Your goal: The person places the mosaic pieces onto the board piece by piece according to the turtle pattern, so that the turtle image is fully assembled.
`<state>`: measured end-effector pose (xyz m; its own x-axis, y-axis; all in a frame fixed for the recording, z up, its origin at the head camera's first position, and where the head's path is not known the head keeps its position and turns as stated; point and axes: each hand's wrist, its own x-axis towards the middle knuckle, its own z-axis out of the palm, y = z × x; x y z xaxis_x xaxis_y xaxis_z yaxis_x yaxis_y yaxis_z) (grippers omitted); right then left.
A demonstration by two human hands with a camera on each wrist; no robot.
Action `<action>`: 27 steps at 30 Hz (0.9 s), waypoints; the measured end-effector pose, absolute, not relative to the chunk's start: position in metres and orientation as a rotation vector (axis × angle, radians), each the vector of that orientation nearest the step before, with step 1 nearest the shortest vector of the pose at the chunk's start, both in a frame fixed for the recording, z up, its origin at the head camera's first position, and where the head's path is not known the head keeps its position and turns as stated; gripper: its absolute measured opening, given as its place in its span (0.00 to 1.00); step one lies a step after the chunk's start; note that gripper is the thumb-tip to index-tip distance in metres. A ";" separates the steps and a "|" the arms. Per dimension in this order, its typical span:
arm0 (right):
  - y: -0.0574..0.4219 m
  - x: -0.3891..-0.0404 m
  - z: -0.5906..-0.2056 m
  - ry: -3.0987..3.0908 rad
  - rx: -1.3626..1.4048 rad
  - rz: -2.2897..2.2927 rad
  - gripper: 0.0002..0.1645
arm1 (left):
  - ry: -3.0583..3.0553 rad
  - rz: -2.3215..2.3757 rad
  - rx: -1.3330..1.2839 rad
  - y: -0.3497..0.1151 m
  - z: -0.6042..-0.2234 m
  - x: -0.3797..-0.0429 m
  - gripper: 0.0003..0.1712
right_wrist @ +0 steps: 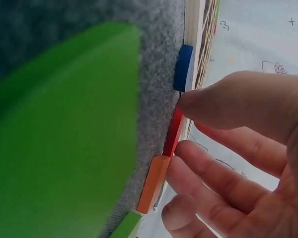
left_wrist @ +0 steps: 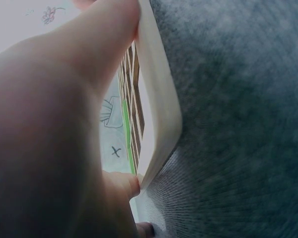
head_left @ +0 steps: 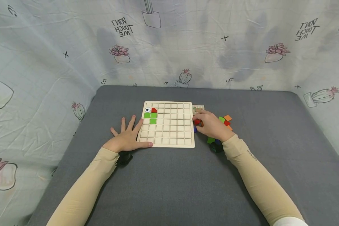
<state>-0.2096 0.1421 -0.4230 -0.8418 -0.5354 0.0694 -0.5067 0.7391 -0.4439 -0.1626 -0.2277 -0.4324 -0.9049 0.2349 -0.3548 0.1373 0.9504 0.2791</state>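
Observation:
A pale wooden grid board (head_left: 172,131) lies on the table. My left hand (head_left: 126,138) is spread at its lower left corner, the thumb on the front edge and the fingers along the left side. In the left wrist view, the thumb and a fingertip meet the board's rim (left_wrist: 161,109). Set in the board's upper left are an eye tile (head_left: 147,110), a rounded red tile (head_left: 154,110) and several green tiles (head_left: 153,121). Right of the board, my right hand (head_left: 213,125) pinches a red tile (right_wrist: 174,131) between thumb and fingers, low at the table.
A blue tile (right_wrist: 184,68) lies against the board, and an orange tile (right_wrist: 154,183) adjoins the red one. More orange (head_left: 228,117) and green tiles (head_left: 211,140) lie around the right hand. A small patterned card (head_left: 198,108) sits by the board's upper right corner.

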 end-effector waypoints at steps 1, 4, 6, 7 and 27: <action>0.142 -0.210 -0.424 2.872 -0.862 -0.697 0.17 | 2.711 0.350 0.269 -0.228 -0.433 -0.163 0.73; 0.142 -0.209 -0.424 2.875 -0.863 -0.685 0.17 | 2.709 0.350 0.267 -0.228 -0.433 -0.163 0.73; 0.142 -0.209 -0.424 2.877 -0.871 -0.678 0.17 | 2.709 0.349 0.265 -0.228 -0.432 -0.163 0.74; 0.142 -0.209 -0.424 2.877 -0.875 -0.676 0.17 | 2.709 0.348 0.265 -0.228 -0.432 -0.163 0.74; 0.145 -0.208 -0.424 2.839 -0.906 -0.733 0.13 | 2.708 0.345 0.271 -0.227 -0.431 -0.164 0.73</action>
